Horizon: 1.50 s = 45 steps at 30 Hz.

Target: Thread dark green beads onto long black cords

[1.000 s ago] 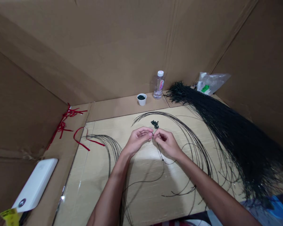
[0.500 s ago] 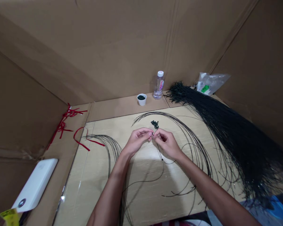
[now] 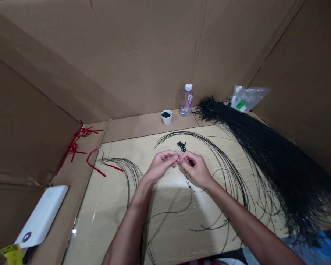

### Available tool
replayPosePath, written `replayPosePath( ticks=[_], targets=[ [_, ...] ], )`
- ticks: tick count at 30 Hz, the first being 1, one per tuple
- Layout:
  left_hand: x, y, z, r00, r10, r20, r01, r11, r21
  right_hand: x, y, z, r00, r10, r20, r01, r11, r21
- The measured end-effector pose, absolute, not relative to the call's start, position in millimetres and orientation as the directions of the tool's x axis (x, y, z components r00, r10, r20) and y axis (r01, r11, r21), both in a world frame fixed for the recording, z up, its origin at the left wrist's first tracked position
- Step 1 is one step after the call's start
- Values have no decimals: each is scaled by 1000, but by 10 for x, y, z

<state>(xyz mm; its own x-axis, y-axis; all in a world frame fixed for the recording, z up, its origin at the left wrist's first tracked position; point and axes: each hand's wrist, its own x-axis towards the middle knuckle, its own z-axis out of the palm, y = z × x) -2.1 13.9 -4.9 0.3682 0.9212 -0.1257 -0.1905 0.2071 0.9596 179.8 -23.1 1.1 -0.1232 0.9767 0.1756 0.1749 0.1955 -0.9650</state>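
The left hand (image 3: 162, 166) and right hand (image 3: 195, 169) are pinching a thin black cord (image 3: 188, 180) at the fingertips. A slackening pinch is risking a slip near the loose dark beads (image 3: 181, 146).

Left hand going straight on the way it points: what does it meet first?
Probably the right hand, directly ahead of the left hand, fingertips nearly or already touching; depth is unclear.

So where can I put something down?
The pale board has a bare patch at its lower left, between the white power bank and the left forearm. Another runs along the cardboard ledge, between the red ribbon and the small white cup. The right side is crowded by the big black bundle of strands.
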Motion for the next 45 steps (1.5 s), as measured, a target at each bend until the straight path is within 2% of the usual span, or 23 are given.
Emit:
replayPosePath(
  ticks=[11,18,26,37,45],
  targets=[
    [-21,121,-23,338,936,-100,-130,151,980,1797,-216,-36,-70,985,157,127,165,-978],
    [-17,116,-25,330,940,-88,-124,135,983,1788,-229,16,-90,979,182,187,196,-962],
    [0,103,21,337,935,-109,-131,162,978,1792,-217,-37,-34,985,168,175,171,-970],
    [5,91,-85,243,970,3,-109,25,994,1781,-201,-40,-65,995,76,4,77,-997],
    [46,91,-35,188,980,-57,-200,95,975,1779,-158,-61,-34,998,44,-75,41,-996]
  ],
)
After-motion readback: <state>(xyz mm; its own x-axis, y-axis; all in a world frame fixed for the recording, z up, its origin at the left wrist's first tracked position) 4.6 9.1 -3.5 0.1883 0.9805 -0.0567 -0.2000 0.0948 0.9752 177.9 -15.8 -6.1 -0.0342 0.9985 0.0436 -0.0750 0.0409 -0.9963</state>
